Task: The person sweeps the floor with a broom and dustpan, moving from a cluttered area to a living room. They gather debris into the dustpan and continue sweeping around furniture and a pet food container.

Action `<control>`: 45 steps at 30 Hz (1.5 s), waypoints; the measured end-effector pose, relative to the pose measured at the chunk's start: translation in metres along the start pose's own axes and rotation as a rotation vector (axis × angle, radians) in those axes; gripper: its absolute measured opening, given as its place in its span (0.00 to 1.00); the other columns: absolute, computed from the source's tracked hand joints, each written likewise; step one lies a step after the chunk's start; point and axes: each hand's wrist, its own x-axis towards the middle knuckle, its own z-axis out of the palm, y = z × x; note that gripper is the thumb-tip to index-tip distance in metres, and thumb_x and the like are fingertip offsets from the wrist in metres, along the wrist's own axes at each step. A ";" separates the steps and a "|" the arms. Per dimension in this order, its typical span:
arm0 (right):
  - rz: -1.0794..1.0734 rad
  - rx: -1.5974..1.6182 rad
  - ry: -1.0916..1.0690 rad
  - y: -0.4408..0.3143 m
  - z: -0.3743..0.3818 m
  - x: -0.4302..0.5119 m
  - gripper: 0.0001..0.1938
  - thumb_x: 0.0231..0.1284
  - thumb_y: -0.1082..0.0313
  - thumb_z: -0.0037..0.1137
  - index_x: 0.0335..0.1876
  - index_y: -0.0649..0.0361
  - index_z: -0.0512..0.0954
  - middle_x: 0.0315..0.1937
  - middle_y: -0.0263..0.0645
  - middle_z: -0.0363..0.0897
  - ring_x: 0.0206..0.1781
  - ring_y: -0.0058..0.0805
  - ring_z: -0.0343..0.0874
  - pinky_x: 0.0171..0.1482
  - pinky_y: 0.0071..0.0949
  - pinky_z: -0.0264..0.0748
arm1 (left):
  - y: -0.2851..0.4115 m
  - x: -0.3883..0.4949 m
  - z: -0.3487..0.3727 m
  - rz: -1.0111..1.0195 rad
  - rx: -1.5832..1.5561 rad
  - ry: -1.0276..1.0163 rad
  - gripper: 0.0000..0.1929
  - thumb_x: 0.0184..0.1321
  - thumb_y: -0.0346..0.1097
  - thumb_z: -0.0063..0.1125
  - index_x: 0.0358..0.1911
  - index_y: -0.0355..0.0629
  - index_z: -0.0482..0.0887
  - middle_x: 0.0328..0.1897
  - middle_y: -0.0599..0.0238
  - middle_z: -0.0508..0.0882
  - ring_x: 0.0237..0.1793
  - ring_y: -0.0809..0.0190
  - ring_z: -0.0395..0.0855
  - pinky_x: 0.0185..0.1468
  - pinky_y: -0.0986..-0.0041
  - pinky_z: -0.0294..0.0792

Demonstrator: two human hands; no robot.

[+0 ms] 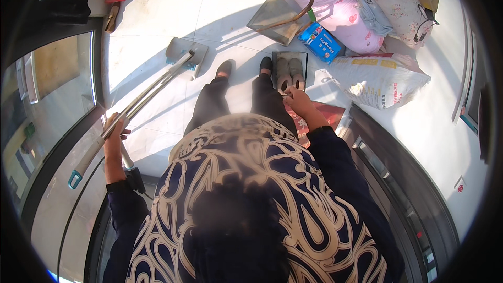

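My left hand (114,131) is closed around two long handles, those of a broom (157,86) and a long-handled dustpan (198,53). The broom's blue bristles rest in the grey pan on the tiled floor, ahead and to the left of my feet. My right hand (294,100) is held low in front of my right leg, its fingers bent together; whether something small is between them I cannot tell. Below it in the view's depth, a pair of slippers (290,68) lies in a shallow dark-edged tray beside my right foot.
A metal dustpan with a bent handle (271,17) lies ahead. At the right are a blue package (320,43), a pink cloth bundle (346,19), a white woven sack (379,80) and a red mat (328,114). Glass panels (67,63) stand at left, a dark door frame (393,153) at right.
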 end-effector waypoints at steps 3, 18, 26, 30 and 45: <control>-0.005 -0.021 0.000 0.022 -0.014 0.016 0.15 0.59 0.63 0.55 0.48 0.63 0.77 0.32 0.47 0.82 0.34 0.38 0.82 0.40 0.34 0.76 | -0.001 0.010 0.002 -0.015 0.052 0.033 0.24 0.63 0.47 0.59 0.60 0.45 0.76 0.46 0.64 0.83 0.31 0.68 0.83 0.34 0.78 0.67; 0.351 0.194 0.092 0.165 -0.018 -0.055 0.17 0.59 0.65 0.54 0.50 0.67 0.75 0.30 0.41 0.82 0.30 0.27 0.81 0.36 0.27 0.77 | -0.015 0.029 -0.002 -0.210 0.134 0.271 0.18 0.56 0.51 0.68 0.41 0.48 0.84 0.23 0.69 0.80 0.17 0.70 0.74 0.20 0.79 0.63; 0.385 0.277 0.125 0.159 -0.001 -0.061 0.16 0.61 0.65 0.54 0.50 0.67 0.75 0.30 0.41 0.82 0.30 0.26 0.81 0.36 0.27 0.77 | -0.002 0.014 0.006 -0.121 0.127 0.243 0.16 0.57 0.50 0.67 0.38 0.47 0.84 0.16 0.72 0.72 0.13 0.71 0.66 0.17 0.79 0.61; 0.284 0.427 0.196 0.136 0.007 -0.052 0.15 0.61 0.66 0.53 0.50 0.67 0.75 0.31 0.41 0.82 0.30 0.26 0.80 0.36 0.27 0.77 | 0.004 0.013 0.006 -0.143 0.112 0.223 0.16 0.58 0.49 0.66 0.41 0.47 0.83 0.17 0.71 0.71 0.14 0.71 0.66 0.17 0.79 0.62; 0.472 0.433 0.272 0.088 0.076 -0.103 0.16 0.61 0.64 0.54 0.50 0.66 0.76 0.31 0.42 0.82 0.31 0.26 0.81 0.36 0.27 0.77 | 0.048 0.065 -0.035 -0.144 0.205 -0.067 0.21 0.61 0.53 0.63 0.45 0.41 0.84 0.32 0.61 0.87 0.31 0.64 0.86 0.33 0.76 0.75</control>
